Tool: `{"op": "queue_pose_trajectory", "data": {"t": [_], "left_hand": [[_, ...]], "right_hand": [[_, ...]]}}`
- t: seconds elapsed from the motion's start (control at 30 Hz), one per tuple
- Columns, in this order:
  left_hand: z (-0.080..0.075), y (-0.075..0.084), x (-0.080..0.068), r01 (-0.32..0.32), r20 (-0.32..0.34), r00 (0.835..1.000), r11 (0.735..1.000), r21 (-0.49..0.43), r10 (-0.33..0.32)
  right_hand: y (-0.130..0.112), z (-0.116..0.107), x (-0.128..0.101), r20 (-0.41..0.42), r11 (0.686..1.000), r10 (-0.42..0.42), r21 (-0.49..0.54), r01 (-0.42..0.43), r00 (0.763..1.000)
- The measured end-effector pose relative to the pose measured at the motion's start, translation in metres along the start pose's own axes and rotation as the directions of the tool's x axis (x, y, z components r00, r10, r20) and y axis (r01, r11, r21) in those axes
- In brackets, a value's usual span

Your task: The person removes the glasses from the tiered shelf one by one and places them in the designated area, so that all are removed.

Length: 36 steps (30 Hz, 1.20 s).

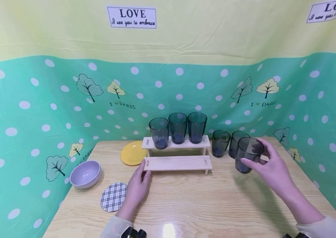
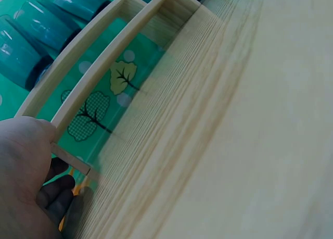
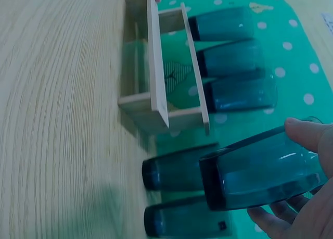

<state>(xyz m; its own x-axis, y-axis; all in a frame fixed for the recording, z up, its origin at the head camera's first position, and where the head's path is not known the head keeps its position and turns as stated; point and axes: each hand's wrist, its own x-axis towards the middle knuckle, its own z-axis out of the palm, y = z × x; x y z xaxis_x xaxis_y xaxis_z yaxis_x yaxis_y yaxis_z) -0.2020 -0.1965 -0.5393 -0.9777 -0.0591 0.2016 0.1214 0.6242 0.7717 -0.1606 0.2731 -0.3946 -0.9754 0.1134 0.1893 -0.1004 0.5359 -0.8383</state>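
My right hand (image 1: 275,170) grips a dark tinted glass tumbler (image 1: 247,157) round its side, thumb in front. That tumbler hangs upright above the table's right side, its shadow below. My left hand (image 1: 137,187) holds the left end of a two-tier wooden rack (image 1: 177,163), thumb over the lower shelf and fingers curled beside its leg in the left wrist view. Three matching tumblers (image 1: 178,129) stand in a row on the upper shelf. Two more, a near-rack tumbler (image 1: 220,144) and one partly hidden tumbler (image 1: 235,140), stand on the table right of the rack.
Left of the rack lies a yellow plate (image 1: 133,153). A lilac bowl (image 1: 85,174) sits at the table's left edge, with a checked round coaster (image 1: 113,197) near my left forearm. Behind the wooden table (image 1: 191,205) hangs a green dotted cloth (image 1: 156,89), which also encloses both sides.
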Motion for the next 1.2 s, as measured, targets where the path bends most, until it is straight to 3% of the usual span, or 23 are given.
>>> {"op": "queue_pose_trajectory", "data": {"t": [0.37,0.97,1.2], "left_hand": [[0.000,-0.001,0.001,0.001,0.001,1.000,1.000,0.000,-0.001],[0.000,0.000,0.000,0.004,-0.007,1.000,1.000,-0.002,-0.004],[0.001,0.000,0.000,0.009,-0.001,1.000,1.000,0.001,-0.009]], "right_hand": [[0.022,-0.017,0.010,-0.084,0.998,0.015,-0.066,-0.021,0.996],[0.064,-0.036,0.039,-0.122,0.980,0.174,-0.080,-0.185,0.977],[0.074,-0.036,0.051,-0.134,0.978,0.199,-0.042,-0.206,0.971]]}}
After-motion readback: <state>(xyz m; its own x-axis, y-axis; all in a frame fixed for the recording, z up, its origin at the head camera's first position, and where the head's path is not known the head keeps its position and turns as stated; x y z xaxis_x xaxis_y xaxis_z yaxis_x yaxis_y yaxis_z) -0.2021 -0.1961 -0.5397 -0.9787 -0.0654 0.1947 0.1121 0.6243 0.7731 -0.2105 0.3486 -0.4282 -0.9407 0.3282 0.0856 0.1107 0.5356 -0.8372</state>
